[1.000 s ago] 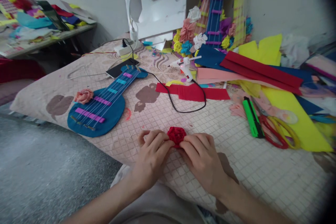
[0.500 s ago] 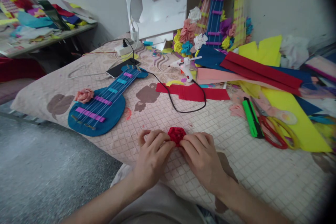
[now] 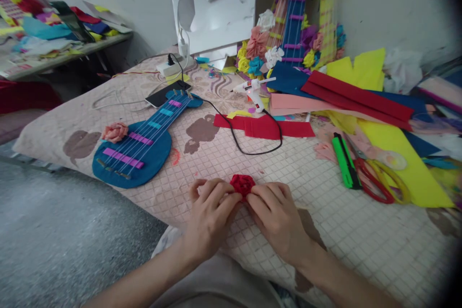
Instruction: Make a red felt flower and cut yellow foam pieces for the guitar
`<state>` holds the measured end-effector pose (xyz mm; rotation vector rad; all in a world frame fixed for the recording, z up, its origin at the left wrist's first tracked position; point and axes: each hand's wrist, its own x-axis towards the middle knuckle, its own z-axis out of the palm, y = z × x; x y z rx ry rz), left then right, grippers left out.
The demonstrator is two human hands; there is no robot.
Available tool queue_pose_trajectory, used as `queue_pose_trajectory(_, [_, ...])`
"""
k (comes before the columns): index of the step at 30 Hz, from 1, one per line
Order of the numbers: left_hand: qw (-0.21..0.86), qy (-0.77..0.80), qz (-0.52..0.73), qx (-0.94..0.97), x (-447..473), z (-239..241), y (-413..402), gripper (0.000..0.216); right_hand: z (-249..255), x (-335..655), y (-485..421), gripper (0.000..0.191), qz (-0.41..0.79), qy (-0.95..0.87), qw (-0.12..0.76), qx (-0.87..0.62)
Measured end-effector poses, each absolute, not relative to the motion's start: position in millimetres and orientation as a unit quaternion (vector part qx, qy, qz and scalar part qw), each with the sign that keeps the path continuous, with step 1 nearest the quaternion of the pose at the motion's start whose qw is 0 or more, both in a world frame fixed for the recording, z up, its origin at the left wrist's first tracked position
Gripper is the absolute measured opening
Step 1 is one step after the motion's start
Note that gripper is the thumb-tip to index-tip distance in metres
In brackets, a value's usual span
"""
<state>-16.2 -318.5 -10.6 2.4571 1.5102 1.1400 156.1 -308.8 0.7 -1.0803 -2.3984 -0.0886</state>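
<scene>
Got a red rose [image 3: 242, 185] pinched low on both sides, between the bunched-up fingertips of the left hand [image 3: 211, 211] and right hand [image 3: 279, 216]. Can't tell whether touching the quilted tablecloth [image 3: 346, 250] underneath or not. Off right of the fingers, can see a green utility knife [image 3: 345, 161] just beside some red-and-yellow-handled scissors [image 3: 377, 180]. Left of them, got a blue toy guitar [image 3: 159, 156] lying flat, with a salmon rose [image 3: 114, 132] at its edge. Straight past the fingertips, can see a black cord [image 3: 256, 154] looping over a red strip [image 3: 265, 127], then a white glue gun [image 3: 258, 101]. Beyond the left fingers, got a phone [image 3: 159, 96] touching or nearly touching the guitar's head, then a white power strip [image 3: 166, 69]. Farthest out, can see a white foam panel [image 3: 220, 21] with cutouts.
</scene>
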Motion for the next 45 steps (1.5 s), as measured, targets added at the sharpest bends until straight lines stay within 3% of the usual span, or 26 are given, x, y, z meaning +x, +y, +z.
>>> queue_pose_trajectory(5, [0.034, 0.474, 0.364, 0.801, -17, -9, -319, 0.013, 0, 154, -308, 0.027, -0.026, -0.887, 0.247, -0.390])
queue_pose_trajectory(10, [0.049, 0.475, 0.356, 0.803, -19, -8, -318, 0.015, 1, 173, -307, 0.010, 0.080, -0.869, 0.255, -0.416])
queue_pose_trajectory(17, [0.039, 0.470, 0.358, 0.806, -21, -13, -318, 0.010, -11, 220, -314, 0.010, 0.123, -0.859, 0.205, -0.453])
queue_pose_trajectory(27, [0.047, 0.467, 0.357, 0.808, -20, -15, -317, 0.008, -5, 259, -323, 0.018, 0.073, -0.870, 0.182, -0.453])
queue_pose_trajectory(33, [0.054, 0.469, 0.379, 0.796, -19, -17, -317, 0.007, -9, 317, -318, 0.023, -0.004, -0.757, 0.225, -0.614])
queue_pose_trajectory(39, [0.058, 0.464, 0.394, 0.791, -18, -17, -317, 0.007, 2, 302, -279, 0.024, -0.097, -0.764, 0.238, -0.591])
queue_pose_trajectory(45, [0.058, 0.467, 0.404, 0.784, -19, -21, -318, 0.010, 20, 237, -166, 0.024, -0.003, -0.786, 0.300, -0.541])
